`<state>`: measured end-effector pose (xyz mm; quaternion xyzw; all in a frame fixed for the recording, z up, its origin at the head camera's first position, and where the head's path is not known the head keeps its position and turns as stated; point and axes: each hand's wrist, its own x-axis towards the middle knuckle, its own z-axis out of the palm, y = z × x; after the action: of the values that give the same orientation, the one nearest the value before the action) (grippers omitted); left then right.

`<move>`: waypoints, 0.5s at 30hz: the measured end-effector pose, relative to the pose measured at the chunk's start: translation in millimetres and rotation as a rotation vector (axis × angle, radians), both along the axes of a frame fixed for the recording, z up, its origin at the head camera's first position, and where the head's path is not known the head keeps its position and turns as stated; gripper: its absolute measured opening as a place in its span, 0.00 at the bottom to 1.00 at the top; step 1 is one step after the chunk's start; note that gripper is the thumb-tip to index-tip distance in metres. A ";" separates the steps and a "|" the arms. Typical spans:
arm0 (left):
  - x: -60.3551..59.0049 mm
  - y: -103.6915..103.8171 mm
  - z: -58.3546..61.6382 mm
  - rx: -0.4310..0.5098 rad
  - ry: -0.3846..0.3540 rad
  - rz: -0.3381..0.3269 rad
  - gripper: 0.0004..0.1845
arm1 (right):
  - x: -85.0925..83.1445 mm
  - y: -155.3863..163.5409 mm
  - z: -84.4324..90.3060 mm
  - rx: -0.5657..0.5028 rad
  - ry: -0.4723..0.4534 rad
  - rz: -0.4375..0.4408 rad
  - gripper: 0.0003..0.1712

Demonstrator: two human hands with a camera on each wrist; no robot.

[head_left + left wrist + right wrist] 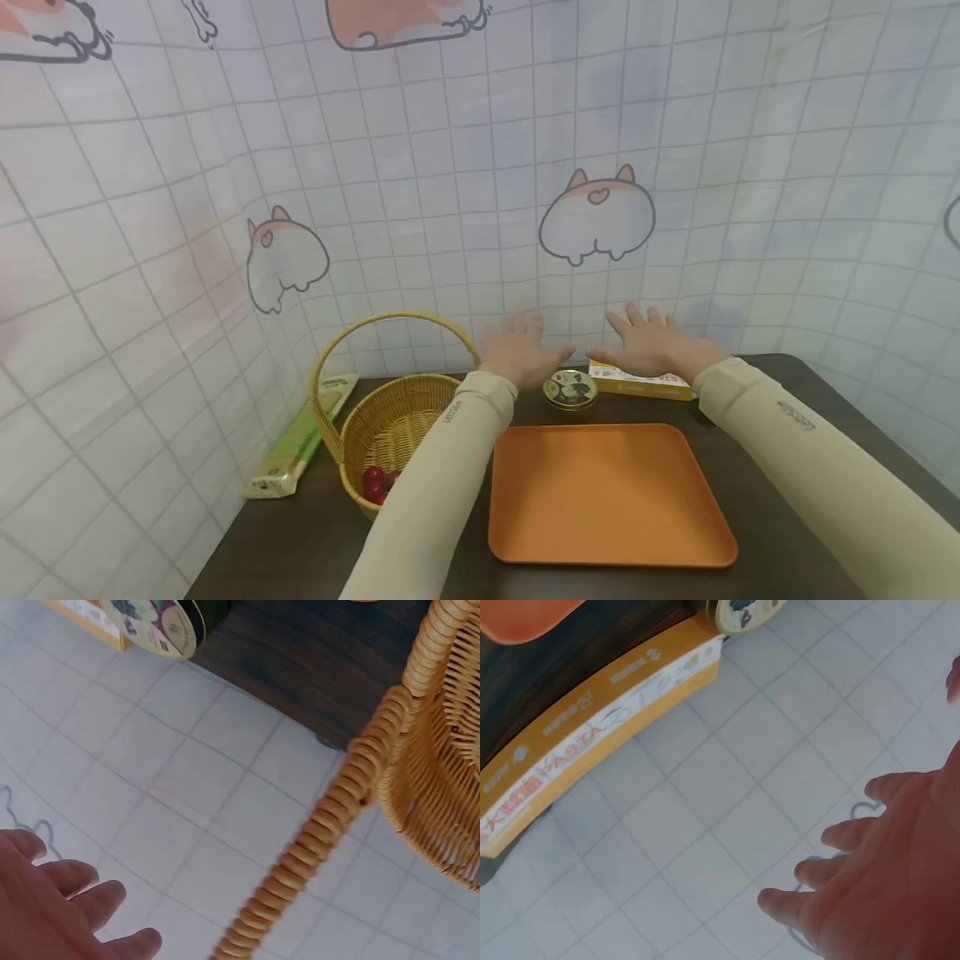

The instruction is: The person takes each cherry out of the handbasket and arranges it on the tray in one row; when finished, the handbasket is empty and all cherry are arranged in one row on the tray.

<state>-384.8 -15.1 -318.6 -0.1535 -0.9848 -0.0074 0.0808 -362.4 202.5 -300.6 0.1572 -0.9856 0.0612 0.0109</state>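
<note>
Nearest me, the orange tray (pixel 611 492) sits bare on the table (pixel 757 400), wicker basket (pixel 386 425) to its left. Beyond, my left hand (pixel 517 350) and right hand (pixel 648 342) hover with fingers spread, holding nothing. Round tin (pixel 571 388) lies between them, pasta box (pixel 637 380) under the right; I'd lower straight and grip each squarely.

Dark wooden table (pixel 300 542) against grid-pattern backdrop (pixel 450 167) printed with cartoon animal rumps (pixel 597 218). Orange tray (pixel 607 492) lies flat at table middle, nothing on it. Wicker basket (pixel 352 442) just left of tray, hoop handle (pixel 390 317) upright. Small red items (pixel 377 483) in basket bottom, too small to identify. Long green box (pixel 300 437) lies flat at left table edge, beside basket, against backdrop.
</note>
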 end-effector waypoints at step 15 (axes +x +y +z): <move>59.3 -15.6 -21.6 -0.033 0.005 -0.185 0.37 | 26.7 13.4 -33.7 -0.124 0.050 0.105 0.52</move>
<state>-325.4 -30.6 -340.3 -0.2453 -0.9662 0.0015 0.0796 -335.7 215.9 -334.2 0.2093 -0.9697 0.1188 0.0421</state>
